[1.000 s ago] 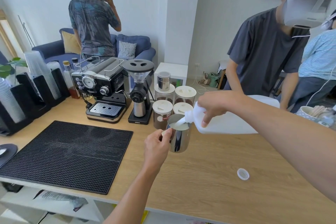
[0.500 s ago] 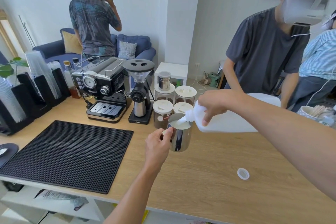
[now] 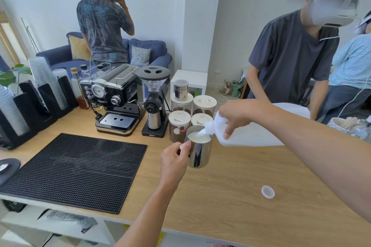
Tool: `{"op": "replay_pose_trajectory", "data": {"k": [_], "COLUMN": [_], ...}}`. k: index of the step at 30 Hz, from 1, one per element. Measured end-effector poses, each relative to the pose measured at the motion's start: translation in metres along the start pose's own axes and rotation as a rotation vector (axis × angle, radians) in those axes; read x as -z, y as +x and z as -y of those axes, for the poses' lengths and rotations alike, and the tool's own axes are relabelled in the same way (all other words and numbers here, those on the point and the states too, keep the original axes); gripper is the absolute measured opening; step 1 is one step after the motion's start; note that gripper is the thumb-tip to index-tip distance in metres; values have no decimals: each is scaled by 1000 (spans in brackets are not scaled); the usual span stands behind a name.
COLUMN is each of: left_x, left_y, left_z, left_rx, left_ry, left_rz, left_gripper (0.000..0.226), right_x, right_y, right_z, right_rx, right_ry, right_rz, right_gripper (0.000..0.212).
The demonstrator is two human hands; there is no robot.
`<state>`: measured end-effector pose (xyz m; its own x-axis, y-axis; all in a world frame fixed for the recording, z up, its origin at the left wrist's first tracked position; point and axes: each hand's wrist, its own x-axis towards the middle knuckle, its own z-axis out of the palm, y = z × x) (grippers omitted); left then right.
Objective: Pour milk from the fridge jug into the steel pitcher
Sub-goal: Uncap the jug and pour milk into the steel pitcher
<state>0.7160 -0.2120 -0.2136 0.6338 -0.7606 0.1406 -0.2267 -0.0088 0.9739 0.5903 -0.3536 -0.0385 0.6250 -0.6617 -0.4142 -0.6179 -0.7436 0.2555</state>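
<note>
A white plastic milk jug [image 3: 255, 132] lies tipped almost flat over the wooden counter, its spout over the steel pitcher [image 3: 199, 153]. Milk runs from the spout into the pitcher, which shows a white surface close to its rim. My right hand [image 3: 237, 115] grips the jug near its neck. My left hand [image 3: 174, 159] holds the pitcher by its handle, and the pitcher stands upright on the counter. The jug's white cap [image 3: 268, 192] lies loose on the counter to the right.
Behind the pitcher stand several white-lidded jars [image 3: 179, 124], a grinder [image 3: 153, 102] and an espresso machine [image 3: 114, 97]. A black rubber mat [image 3: 74, 170] covers the left counter. Cup stacks [image 3: 47, 82] line the far left. People stand beyond the counter.
The milk level in the pitcher has risen. Both hands, jug and pitcher have stayed almost in place.
</note>
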Motion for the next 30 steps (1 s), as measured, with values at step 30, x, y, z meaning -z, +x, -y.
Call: {"op": "replay_pose_trajectory", "data": {"k": [30], "left_x": [8], "left_y": [-2], "left_z": [7], "left_rx": [-4], "left_ry": [9], "left_rz": [-5], "left_gripper": [51], "right_x": [-54], "right_y": [-5], "right_z": [-3], "right_rx": [0], "right_ry": [426], "right_rz": [-180], "right_gripper": [44]}}
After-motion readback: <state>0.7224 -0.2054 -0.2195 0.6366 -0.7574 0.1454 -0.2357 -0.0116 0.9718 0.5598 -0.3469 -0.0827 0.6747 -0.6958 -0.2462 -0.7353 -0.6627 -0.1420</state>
